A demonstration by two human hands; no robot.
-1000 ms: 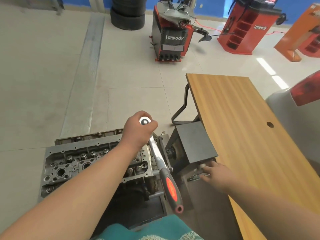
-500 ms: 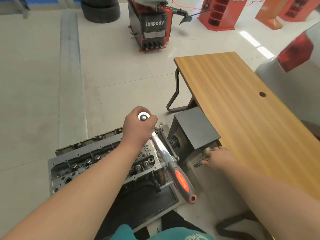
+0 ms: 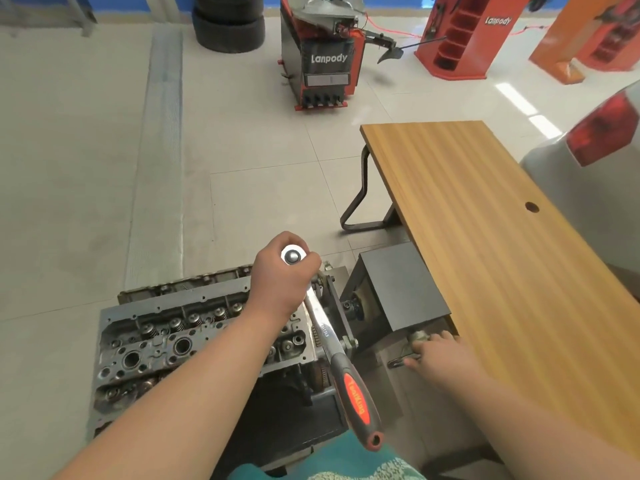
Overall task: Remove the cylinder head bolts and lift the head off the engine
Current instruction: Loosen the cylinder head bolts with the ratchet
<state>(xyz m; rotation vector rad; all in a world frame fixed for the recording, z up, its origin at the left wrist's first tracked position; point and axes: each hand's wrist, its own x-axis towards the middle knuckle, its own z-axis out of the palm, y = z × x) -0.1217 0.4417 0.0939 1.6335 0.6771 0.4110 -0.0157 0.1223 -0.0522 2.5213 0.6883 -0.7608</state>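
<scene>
The left hand [image 3: 282, 271] is clamped round the chrome head of a long steel ratchet wrench with a red-and-black grip [image 3: 341, 362], over the right end of the bare grey cast cylinder head [image 3: 194, 341], still seated on the engine. With the grip free, a pull could cock it off the bolt and round it. The right hand [image 3: 434, 351] seems to pinch a small metal lever [image 3: 403, 358] on the dark steel box stand [image 3: 398, 285], unclear here; no containers appear, and the red rack [image 3: 460, 39] looks bare.
</scene>
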